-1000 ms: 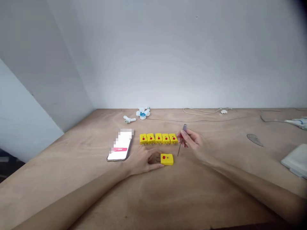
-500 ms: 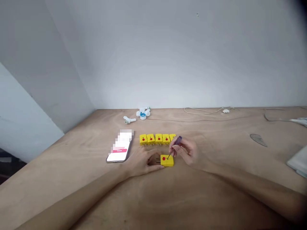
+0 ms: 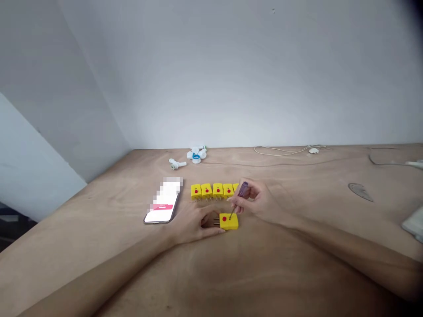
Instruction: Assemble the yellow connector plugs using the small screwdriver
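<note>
Here, my right hand [image 3: 253, 200] pinches the screwdriver [image 3: 243, 189] at a slant, its tip meeting the screw on the near yellow plug [image 3: 233, 222]. My left hand [image 3: 193, 221] curves around the pins, seemingly steadying it, below the row of yellow plugs [image 3: 217, 190].

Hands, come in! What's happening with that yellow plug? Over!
Left hand touching yellow plug. Right hand gripping screwdriver, tip on plug. Phone off left, not blocking.
</note>
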Motion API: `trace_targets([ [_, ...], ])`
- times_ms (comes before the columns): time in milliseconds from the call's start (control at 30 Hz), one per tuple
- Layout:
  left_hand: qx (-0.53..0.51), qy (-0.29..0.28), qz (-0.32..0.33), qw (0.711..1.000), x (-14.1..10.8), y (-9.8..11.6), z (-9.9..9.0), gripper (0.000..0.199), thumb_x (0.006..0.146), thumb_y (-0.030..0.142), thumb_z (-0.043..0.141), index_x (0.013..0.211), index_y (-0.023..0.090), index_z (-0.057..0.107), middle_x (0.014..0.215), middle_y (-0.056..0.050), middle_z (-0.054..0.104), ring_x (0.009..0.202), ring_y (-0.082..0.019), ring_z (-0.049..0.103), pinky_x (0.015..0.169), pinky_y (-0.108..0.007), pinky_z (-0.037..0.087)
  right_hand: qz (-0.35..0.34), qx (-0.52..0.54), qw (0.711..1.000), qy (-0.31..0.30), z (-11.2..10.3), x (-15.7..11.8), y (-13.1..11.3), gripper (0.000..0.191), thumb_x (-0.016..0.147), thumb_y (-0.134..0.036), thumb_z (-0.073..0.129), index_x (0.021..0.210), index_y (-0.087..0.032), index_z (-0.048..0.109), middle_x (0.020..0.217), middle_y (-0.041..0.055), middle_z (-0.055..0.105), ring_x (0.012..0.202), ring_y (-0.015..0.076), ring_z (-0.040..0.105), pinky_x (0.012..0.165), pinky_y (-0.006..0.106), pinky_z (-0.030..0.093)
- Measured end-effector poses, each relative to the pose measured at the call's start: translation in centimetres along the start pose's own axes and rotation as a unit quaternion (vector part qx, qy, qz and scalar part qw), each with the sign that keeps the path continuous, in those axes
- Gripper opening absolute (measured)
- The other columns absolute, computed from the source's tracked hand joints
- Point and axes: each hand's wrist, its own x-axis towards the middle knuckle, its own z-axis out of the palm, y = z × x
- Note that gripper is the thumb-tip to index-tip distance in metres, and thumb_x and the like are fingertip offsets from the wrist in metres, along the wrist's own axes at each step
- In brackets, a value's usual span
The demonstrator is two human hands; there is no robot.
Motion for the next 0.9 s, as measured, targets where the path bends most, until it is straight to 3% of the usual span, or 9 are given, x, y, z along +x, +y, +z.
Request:
trace_targets([
  [100,0.017,-0.012,-0.006,1.000,0.0,-0.1,0.1,0.043,0.090,0.056,0.063,0.111,0.019,0.067,0.074,-0.001,0.065,0.059,-0.016,0.054,0.056,-0.026,0.036,0.012,0.039,0.999,0.012,0.1,0.2,0.2,0.034,0.083,-0.049,0.076,0.083,-0.019,0.061,0.072,0.0032,0.073,0.056,0.0168,0.069,0.052,0.028,0.057],
  [267,0.019,0.001,-0.020,1.000,-0.1,-0.2,0.1,0.044,0.090,0.057,0.062,0.113,0.020,0.067,0.064,0.002,0.056,0.055,-0.014,0.049,0.053,-0.025,0.032,0.003,0.084,0.996,-0.019,-0.3,0.6,0.6,0.033,0.090,-0.051,0.067,0.091,-0.019,0.058,0.076,0.0040,0.073,0.060,0.0157,0.069,0.056,0.027,0.056],
  [433,0.017,0.048,-0.064,0.997,-0.1,-0.3,0.3,0.044,0.088,0.062,0.062,0.091,0.018,0.066,0.063,0.003,0.052,0.053,-0.013,0.045,0.050,-0.025,0.028,-0.022,0.113,0.991,-0.068,-0.9,0.9,1.3,0.036,0.094,-0.047,0.064,0.115,-0.019,0.060,0.094,0.0073,0.075,0.073,0.0178,0.072,0.065,0.031,0.058],
  [600,0.018,0.047,-0.064,0.997,-0.1,0.0,0.0,0.040,0.090,0.057,0.062,0.105,0.020,0.067,0.063,0.004,0.052,0.054,-0.014,0.047,0.051,-0.026,0.030,-0.024,0.112,0.993,-0.033,-0.8,0.9,1.8,0.029,0.089,-0.042,0.072,0.101,-0.017,0.064,0.091,0.0069,0.076,0.072,0.0175,0.073,0.068,0.031,0.059],
  [900,0.019,0.045,-0.055,0.997,0.0,-0.3,0.2,0.043,0.091,0.060,0.060,0.103,0.020,0.068,0.065,0.002,0.055,0.054,-0.013,0.047,0.050,-0.025,0.030,0.028,0.114,0.991,0.058,-0.1,0.8,1.6,0.036,0.071,-0.042,0.087,0.084,-0.019,0.063,0.076,0.0031,0.073,0.063,0.0182,0.070,0.060,0.031,0.059],
])
